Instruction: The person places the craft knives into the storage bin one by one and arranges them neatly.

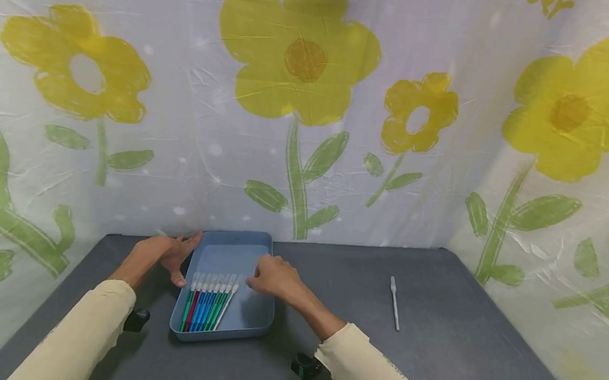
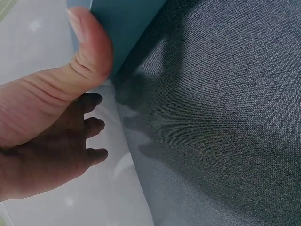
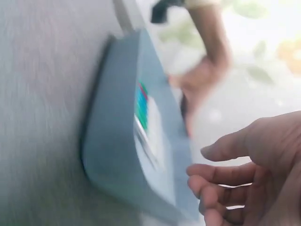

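A blue-grey rectangular tray (image 1: 254,326) lies on the dark table. Along its left side sits a row of several pens (image 1: 207,306) with green, red, blue and silver barrels and pale caps. My left hand (image 1: 172,257) is at the tray's left wall, its thumb (image 2: 91,47) against the wall and its other fingers stretched out past it. Over the tray's right edge hovers my right hand (image 1: 277,278), its fingers loosely bent. Between thumb and fingertips of that hand (image 3: 254,169) the right wrist view shows a gap with nothing held.
To the right, apart from the tray, a single whitish pen (image 1: 394,305) lies on the table (image 1: 339,308). A pale curtain (image 1: 193,119) printed with yellow flowers hangs behind the table's back edge and along the sides.
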Motion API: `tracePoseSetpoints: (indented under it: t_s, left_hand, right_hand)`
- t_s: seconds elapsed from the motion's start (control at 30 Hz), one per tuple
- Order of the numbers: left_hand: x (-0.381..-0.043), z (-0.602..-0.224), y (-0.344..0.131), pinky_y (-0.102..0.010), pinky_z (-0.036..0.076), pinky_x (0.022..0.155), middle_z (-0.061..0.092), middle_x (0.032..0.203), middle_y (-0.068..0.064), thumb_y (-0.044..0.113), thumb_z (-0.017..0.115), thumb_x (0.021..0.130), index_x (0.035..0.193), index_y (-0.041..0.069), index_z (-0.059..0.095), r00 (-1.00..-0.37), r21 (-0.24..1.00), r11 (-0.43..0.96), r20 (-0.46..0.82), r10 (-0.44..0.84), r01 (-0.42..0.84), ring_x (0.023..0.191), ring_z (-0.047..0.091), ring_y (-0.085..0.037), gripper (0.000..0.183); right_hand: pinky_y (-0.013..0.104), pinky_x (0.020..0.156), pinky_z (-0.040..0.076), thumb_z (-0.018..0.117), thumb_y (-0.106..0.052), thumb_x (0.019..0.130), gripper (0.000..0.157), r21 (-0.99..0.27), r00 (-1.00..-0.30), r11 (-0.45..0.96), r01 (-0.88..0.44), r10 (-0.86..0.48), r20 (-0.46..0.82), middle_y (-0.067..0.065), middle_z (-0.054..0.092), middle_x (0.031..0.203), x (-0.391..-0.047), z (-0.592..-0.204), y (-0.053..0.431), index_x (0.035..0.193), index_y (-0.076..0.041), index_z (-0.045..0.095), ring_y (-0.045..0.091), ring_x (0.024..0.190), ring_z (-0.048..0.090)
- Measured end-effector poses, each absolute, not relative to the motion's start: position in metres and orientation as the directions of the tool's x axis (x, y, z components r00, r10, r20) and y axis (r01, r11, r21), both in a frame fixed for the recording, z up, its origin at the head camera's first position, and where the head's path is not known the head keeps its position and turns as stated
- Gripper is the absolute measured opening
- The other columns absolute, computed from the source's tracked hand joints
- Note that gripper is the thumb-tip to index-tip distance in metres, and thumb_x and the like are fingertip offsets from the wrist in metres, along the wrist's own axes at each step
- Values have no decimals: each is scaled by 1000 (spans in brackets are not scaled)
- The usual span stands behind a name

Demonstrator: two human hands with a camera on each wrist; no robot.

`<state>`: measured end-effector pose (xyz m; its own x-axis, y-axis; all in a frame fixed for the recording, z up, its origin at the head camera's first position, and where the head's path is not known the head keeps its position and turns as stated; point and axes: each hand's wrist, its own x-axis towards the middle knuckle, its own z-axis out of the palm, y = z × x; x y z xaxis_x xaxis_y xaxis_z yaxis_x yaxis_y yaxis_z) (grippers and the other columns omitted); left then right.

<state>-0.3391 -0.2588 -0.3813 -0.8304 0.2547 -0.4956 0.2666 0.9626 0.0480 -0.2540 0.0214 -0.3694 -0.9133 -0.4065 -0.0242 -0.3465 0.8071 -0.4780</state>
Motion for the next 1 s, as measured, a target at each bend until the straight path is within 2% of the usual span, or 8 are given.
tracePoseSetpoints:
  t_s: [0.2, 0.4, 0.6, 0.7, 0.9, 1.0]
  left_hand:
    - [-338, -380, -258, -68, 20, 125, 4, 171, -35, 52, 93, 70, 162, -9, -5, -836, 17, 964, -495, 238, 265, 158, 5, -57, 148]
    - [-336, -379, -258, -69, 21, 124, 2, 171, -35, 51, 93, 69, 162, -9, -5, -840, 20, 966, -490, 235, 258, 158, 5, -58, 148]
    - [-338, -381, -257, -70, 17, 125, 1, 170, -37, 46, 95, 69, 162, -9, -7, -838, 62, 970, -492, 234, 235, 158, 2, -57, 149]
    - [-337, -381, -256, -70, 15, 126, 0, 169, -38, 44, 96, 69, 161, -9, -8, -835, 92, 970, -496, 240, 224, 158, 0, -58, 149]
    - [-334, -377, -258, -71, 20, 124, 1, 170, -36, 45, 95, 70, 162, -9, -7, -836, 73, 968, -491, 246, 242, 158, 2, -58, 147]
    - [-334, -377, -258, -71, 20, 124, 2, 170, -36, 47, 95, 69, 162, -9, -7, -835, 75, 967, -490, 250, 245, 158, 2, -57, 148]
  right_hand:
    - [27, 48, 19, 71, -21, 97, 61, -460, -955, 848, -262, -298, -5, -10, 22, 49, -269, -363, 87, 49, -20, 33, 8, 48, 17]
    - [26, 48, 23, 70, -20, 98, 59, -407, -982, 905, -126, -173, -81, -7, 37, 47, -279, -371, 162, 50, -21, 38, 8, 46, 26]
    - [27, 51, 23, 67, -15, 97, 54, -345, -989, 938, -26, -74, -126, -7, 29, 51, -279, -379, 228, 53, -20, 35, 9, 50, 23]
    - [29, 51, 26, 67, -14, 96, 51, -326, -990, 945, 21, -26, -138, -4, 36, 52, -274, -382, 249, 55, -19, 38, 11, 50, 29]
    - [32, 53, 34, 68, -18, 96, 44, -250, -989, 966, 70, 35, -143, 0, 45, 55, -270, -386, 270, 58, -15, 49, 15, 52, 38]
    - [37, 58, 40, 71, -19, 94, 37, -208, -984, 973, 101, 67, -167, 5, 55, 57, -270, -387, 275, 61, -11, 58, 20, 55, 49]
